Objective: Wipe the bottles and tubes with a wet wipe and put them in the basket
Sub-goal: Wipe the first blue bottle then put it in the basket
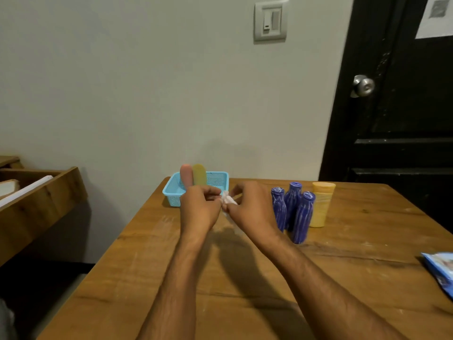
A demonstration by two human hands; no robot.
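- Wooden table [245, 278], pale wall behind; blue basket [171, 192] holds two tubes [193, 176].
- I see left hand [199, 207] and right hand [250, 207] both pinching the wet wipe [227, 199].
- Risk: my right wrist toppling the close-standing purple bottles [294, 212].

A scuffed wooden table [147, 278] carries a blue basket [172, 192] at the back, three purple bottles [291, 212] beside a yellow tube [320, 207] — and a blue packet [441, 268] at its right edge
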